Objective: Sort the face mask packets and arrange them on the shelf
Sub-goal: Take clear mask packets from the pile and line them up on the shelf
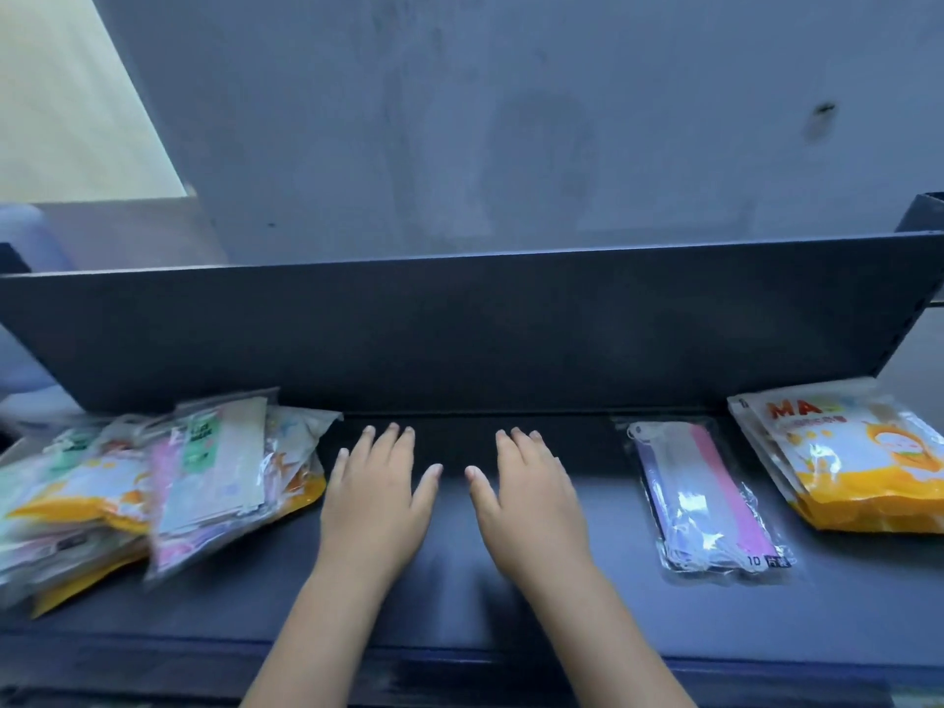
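My left hand (375,495) and my right hand (528,495) lie flat, palms down and fingers spread, on the dark shelf (449,595), side by side at its middle; neither holds anything. To the left, a messy heap of mixed face mask packets (153,488) in orange, green and pink wrappers touches my left hand's outer edge. Right of my right hand, apart from it, a clear packet of pink and lilac masks (707,498) lies flat. At the far right sits a small stack of orange-and-white mask packets (858,462).
A dark upright back panel (459,329) runs the shelf's length behind the packets, with a grey wall (459,120) above it. The shelf's front edge (459,656) crosses under my forearms. A pale blurred object (25,237) shows beyond the left end.
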